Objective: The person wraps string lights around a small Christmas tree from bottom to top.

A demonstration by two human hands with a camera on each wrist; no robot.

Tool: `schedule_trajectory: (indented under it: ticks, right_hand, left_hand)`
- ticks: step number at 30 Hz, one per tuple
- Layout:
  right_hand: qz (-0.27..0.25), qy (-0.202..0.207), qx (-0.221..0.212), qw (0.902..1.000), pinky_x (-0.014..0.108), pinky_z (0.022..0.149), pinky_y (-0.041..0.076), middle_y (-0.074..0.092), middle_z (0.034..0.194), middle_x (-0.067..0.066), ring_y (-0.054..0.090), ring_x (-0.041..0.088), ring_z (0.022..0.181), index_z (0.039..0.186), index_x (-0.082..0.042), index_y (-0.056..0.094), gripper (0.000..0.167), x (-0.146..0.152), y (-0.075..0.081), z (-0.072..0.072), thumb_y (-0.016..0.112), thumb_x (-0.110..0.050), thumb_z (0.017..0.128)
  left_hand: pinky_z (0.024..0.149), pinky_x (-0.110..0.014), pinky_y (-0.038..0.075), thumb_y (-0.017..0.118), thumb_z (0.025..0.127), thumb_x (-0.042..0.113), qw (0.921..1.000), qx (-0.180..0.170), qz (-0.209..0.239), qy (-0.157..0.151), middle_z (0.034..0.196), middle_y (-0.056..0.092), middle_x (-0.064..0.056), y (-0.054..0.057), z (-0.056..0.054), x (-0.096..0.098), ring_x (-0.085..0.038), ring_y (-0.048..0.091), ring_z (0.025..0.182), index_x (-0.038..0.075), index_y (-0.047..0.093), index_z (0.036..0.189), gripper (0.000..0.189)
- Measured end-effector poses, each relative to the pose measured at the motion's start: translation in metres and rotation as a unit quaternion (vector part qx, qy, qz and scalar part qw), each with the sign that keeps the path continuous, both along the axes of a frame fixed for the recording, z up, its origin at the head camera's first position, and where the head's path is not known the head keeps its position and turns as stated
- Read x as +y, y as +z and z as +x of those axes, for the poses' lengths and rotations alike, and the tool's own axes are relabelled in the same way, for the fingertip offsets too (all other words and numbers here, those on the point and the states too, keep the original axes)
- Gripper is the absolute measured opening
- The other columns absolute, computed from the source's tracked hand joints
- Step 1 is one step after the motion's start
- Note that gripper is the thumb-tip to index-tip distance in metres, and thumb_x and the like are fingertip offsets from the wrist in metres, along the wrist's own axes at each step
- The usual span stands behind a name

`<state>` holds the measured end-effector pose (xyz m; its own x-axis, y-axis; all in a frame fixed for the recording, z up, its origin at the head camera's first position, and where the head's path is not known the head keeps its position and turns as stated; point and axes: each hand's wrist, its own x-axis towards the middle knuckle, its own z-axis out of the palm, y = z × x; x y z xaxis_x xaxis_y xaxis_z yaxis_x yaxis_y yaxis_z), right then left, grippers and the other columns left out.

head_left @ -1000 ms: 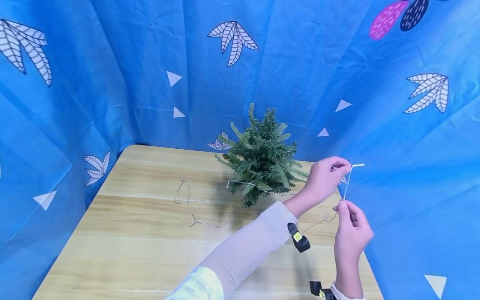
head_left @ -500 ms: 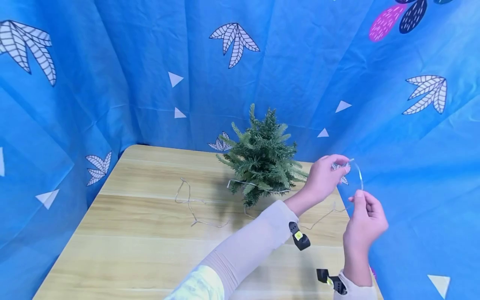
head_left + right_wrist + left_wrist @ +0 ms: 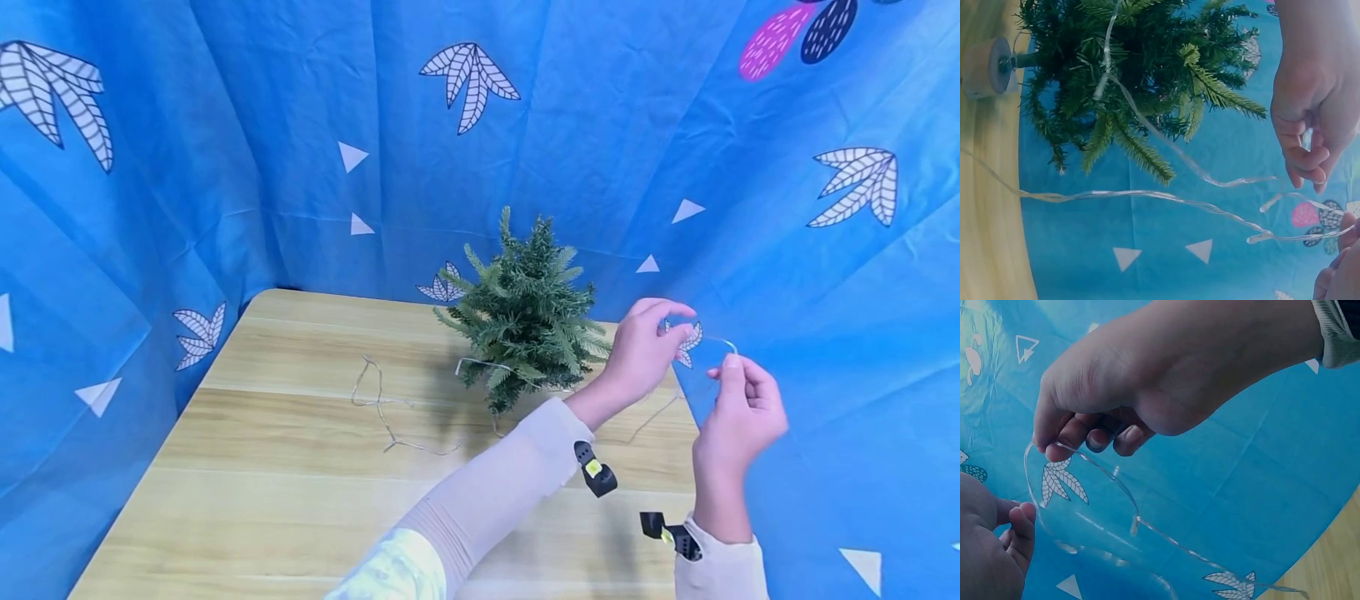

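Clear wire [image 3: 1147,193]: looks like transparent plastic, glossy, strands twisted together. Stubs [image 3: 1259,237] on it: clear too, shiny. Tree [image 3: 528,308]: plastic-looking needles, matt, rough. Tree base [image 3: 985,67]: smooth, matt, can't tell material. Tabletop [image 3: 225,517]: wood grain, smooth, soft sheen. Backdrop [image 3: 292,100]: creased cloth, slight satin sheen. Left sleeve [image 3: 510,487]: matt cloth, gathered into fine folds. Black strap [image 3: 602,483] on it: material unclear.

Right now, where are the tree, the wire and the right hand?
Tree [image 3: 531,312]: head view, middle of its branches.
Wire [image 3: 1129,193]: right wrist view, its long lower stretch.
Right hand [image 3: 738,418]: head view, middle of its thumb side.
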<state>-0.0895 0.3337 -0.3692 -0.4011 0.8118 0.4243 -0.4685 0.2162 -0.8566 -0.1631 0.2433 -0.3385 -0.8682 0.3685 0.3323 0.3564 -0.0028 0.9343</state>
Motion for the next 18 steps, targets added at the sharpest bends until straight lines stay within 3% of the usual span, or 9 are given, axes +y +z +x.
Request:
schedule_trajectory:
  ticks: [6, 10, 18]
  right_hand:
    - [0.018, 0.014, -0.021, 0.9995, 0.02, 0.045, 0.021, 0.069, 0.072, 0.001, 0.042, 0.012, 0.048, 0.098, 0.004, 0.075, 0.02, -0.004, 0.006, -0.004, 0.075, -0.015, 0.091]
    - [0.025, 0.033, -0.026, 0.9988, 0.02, 0.047, 0.026, 0.069, 0.073, 0.002, 0.051, 0.011, 0.055, 0.099, 0.004, 0.075, 0.023, -0.008, 0.012, -0.008, 0.076, -0.017, 0.091]
    - [0.063, 0.064, -0.045, 0.995, 0.02, 0.058, 0.04, 0.068, 0.074, 0.001, 0.059, 0.011, 0.066, 0.098, 0.005, 0.074, 0.024, -0.013, 0.021, -0.014, 0.074, -0.018, 0.093]
  left_hand:
    - [0.058, -0.015, 0.051, 0.066, 0.099, 0.017, 0.9996, 0.0, -0.006, -0.027, 0.118, 0.057, 0.007, 0.001, -0.005, -0.001, 0.005, 0.059, 0.065, 0.016, 0.072, 0.119, 0.021]
    - [0.06, -0.014, 0.05, 0.066, 0.099, 0.019, 0.9983, 0.011, -0.032, -0.047, 0.115, 0.059, 0.01, 0.003, -0.008, -0.003, 0.004, 0.058, 0.068, 0.02, 0.071, 0.122, 0.023]
    - [0.06, -0.012, 0.049, 0.067, 0.098, 0.023, 0.9956, 0.054, -0.063, -0.044, 0.105, 0.065, 0.011, 0.005, -0.017, -0.007, 0.003, 0.054, 0.075, 0.022, 0.076, 0.114, 0.018]
